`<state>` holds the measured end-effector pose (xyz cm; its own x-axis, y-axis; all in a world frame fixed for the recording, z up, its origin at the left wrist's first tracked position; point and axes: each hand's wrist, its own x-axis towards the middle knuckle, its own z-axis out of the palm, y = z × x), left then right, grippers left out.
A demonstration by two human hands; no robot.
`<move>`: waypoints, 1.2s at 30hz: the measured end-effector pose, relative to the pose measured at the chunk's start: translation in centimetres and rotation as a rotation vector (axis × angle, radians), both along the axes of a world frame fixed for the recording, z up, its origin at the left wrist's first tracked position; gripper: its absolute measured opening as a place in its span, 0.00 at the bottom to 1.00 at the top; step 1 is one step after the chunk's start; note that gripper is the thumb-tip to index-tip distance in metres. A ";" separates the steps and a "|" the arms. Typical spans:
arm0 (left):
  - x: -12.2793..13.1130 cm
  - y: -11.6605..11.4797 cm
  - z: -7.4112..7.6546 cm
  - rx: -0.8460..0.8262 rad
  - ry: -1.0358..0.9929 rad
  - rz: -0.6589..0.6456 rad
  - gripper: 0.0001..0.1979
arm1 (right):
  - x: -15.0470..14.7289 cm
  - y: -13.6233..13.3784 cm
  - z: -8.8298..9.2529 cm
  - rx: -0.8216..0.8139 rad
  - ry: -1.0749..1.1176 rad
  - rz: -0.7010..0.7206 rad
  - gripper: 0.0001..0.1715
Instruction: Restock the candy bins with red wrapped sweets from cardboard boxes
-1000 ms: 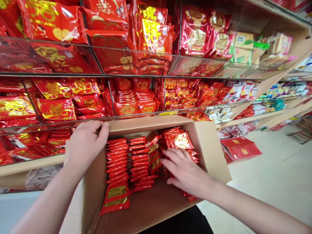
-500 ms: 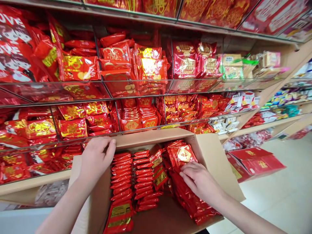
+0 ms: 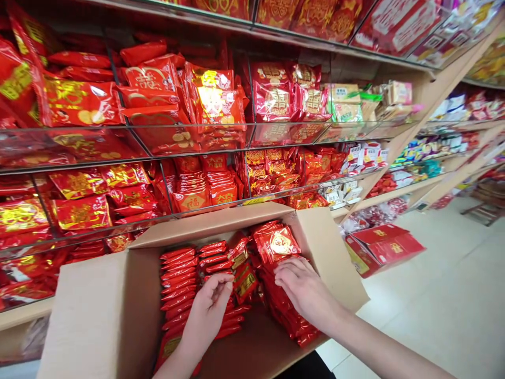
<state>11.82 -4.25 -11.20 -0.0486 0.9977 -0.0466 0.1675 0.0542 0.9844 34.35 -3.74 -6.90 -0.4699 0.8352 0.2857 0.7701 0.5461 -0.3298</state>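
An open cardboard box [image 3: 311, 258] holds rows of small red foil snack packets [image 3: 179, 284], standing on edge in stacks. My left hand [image 3: 211, 305] hovers over the middle row with thumb and fingers curled together, and no packet shows in it. At the box's right side, my right hand [image 3: 302, 287] has its fingers bent over a leaning stack of red packets [image 3: 278, 302]; its fingertips are partly hidden. Just beyond it lie packets with a gold diamond print [image 3: 282, 242]. The left hand and forearm cover part of the left rows.
Shelves with clear front strips [image 3: 189, 129] rise behind the box, filled with red and gold packets. A long cardboard flap [image 3: 84, 316] sticks out at the left. On the pale tiled floor [image 3: 426, 300], a red carton [image 3: 386, 247] stands to the right.
My left hand has left the box's back-left edge and come down over the packets inside. My right hand stays by the right stack. The view has shifted to the right.
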 end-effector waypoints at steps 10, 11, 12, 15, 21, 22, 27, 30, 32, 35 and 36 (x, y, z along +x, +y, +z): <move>1.9 -0.5 1.2 -0.246 -0.144 -0.066 0.14 | 0.5 -0.2 0.7 0.045 0.114 0.041 0.10; 1.9 -0.7 1.5 -0.289 -0.169 -0.060 0.15 | 0.6 -0.3 1.1 0.066 0.156 0.040 0.09; 2.0 -0.8 1.7 -0.347 -0.209 -0.053 0.16 | 0.8 -0.5 1.5 0.089 0.207 0.043 0.08; 2.7 -1.0 2.9 -0.623 -0.424 -0.107 0.22 | 1.2 -1.3 3.1 0.122 0.367 0.120 0.10; 4.4 -1.4 4.9 -0.788 -0.808 -0.180 0.20 | 0.3 -2.8 3.7 -0.077 0.535 0.369 0.12; 4.5 -1.6 5.1 -0.712 -0.835 -0.080 0.17 | -0.1 -2.9 3.3 -0.106 0.548 0.327 0.10; 4.2 -2.2 5.7 -0.315 -0.856 0.102 0.23 | -2.4 -3.1 1.1 -0.391 0.810 -0.021 0.20; 3.8 -2.4 6.0 -0.216 -0.798 0.122 0.21 | -4.1 -2.5 0.6 -0.553 0.909 -0.072 0.22; 3.4 -2.3 5.7 -0.203 -0.772 0.156 0.20 | -5.0 -2.0 0.4 -0.527 0.849 -0.101 0.19; 2.4 -2.2 4.5 -0.237 -0.755 0.194 0.19 | -6.3 -1.7 -0.4 -0.400 0.642 -0.150 0.20; 2.0 -2.3 4.0 -0.262 -0.750 0.196 0.19 | -6.7 -1.7 -0.8 -0.377 0.564 -0.160 0.21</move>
<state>13.85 -6.54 -7.21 -0.0845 0.9265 -0.3666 -0.5667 0.2579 0.7825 27.67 -5.42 -7.67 -0.1983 0.9719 0.1270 0.4871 0.2102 -0.8477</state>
